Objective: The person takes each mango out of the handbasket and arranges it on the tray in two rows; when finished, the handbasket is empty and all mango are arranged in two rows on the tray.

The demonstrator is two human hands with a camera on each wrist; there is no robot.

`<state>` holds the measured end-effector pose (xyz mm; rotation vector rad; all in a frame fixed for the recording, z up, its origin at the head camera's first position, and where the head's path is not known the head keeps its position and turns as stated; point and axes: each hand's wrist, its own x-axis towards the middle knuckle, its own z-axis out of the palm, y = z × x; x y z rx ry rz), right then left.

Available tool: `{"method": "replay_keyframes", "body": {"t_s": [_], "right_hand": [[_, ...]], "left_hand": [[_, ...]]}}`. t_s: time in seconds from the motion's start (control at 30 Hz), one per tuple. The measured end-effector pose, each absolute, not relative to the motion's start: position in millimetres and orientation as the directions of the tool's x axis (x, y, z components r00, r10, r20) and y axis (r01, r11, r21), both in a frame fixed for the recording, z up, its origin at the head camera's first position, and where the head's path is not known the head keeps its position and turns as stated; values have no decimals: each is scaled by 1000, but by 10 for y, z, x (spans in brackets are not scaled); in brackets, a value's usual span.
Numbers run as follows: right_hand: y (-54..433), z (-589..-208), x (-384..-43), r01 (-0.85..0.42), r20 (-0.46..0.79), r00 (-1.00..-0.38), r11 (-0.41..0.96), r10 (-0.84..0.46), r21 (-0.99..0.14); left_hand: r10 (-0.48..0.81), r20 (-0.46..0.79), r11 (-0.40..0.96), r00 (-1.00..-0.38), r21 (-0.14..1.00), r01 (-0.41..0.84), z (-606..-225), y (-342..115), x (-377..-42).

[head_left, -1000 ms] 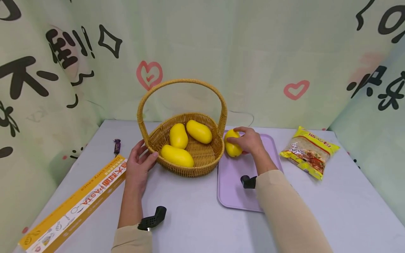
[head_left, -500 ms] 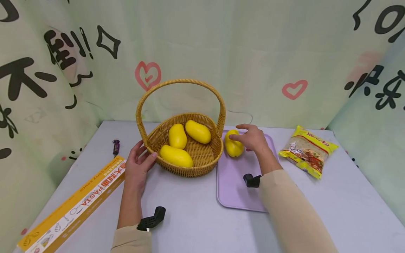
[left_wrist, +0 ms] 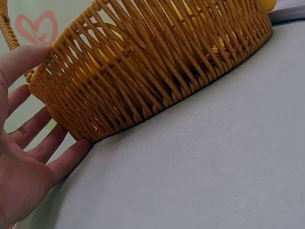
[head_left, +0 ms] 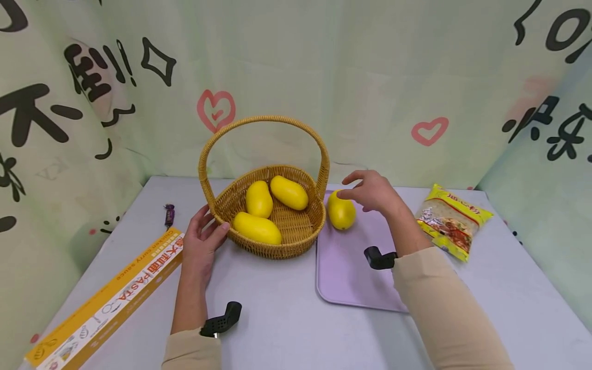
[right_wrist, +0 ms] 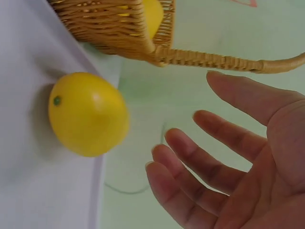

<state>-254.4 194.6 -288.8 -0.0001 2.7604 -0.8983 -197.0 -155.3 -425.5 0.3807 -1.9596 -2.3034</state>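
Observation:
In the head view, my left hand (head_left: 202, 244) holds the left end of a wicker basket (head_left: 300, 246) with a tall arched handle. Its thumb lies at the rim and its fingers reach round behind the wall, as the left wrist view also shows. Three yellow mangoes (head_left: 257, 227) lie inside the basket. Another yellow mango (head_left: 341, 213) sits on the far left part of a lilac tray (head_left: 347, 277). My right hand (head_left: 372, 191) hovers beside and above this mango with loosely bent fingers. A gap separates the hand from the mango (right_wrist: 88, 114) in the right wrist view.
On the left lies a long pasta box (head_left: 111, 298), with a small purple-wrapped candy (head_left: 169, 215) beyond its far end. A yellow food packet (head_left: 455, 221) rests right of the tray, partly behind my right forearm. A printed curtain (head_left: 370, 92) hangs behind the table.
My right hand has let go of the mango on the tray and moved up and to the right. The left hand and the basket have stayed in place.

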Motion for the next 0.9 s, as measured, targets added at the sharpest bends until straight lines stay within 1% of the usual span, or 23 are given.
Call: {"method": "replay_keyframes", "body": {"t_s": [0.3,0.53,0.7,0.8,0.9], "right_hand": [[1783,-2700,-2489,-11,-285,-933,810,-219,-586],[1614,-2637,-2459,-104,-268,-902,773,-339,-626],[1478,-2649,-2507,-174,-269,-861,745,-433,-644],[1370,-2656,-2558,-202,-269,-844,741,-464,-641],[1254,-2668,-2610,-212,-270,-843,748,-466,-629]], "left_hand": [[-232,-136,-181,-963,979,-95,-4255,-1567,-1964],[-226,-134,-175,-965,980,-95,-4264,-1559,-1954],[-222,-129,-167,-966,982,-92,-4270,-1552,-1954],[-221,-120,-171,-968,982,-83,-4272,-1555,-1958],[-221,-121,-175,-968,981,-82,-4272,-1555,-1961]]}}
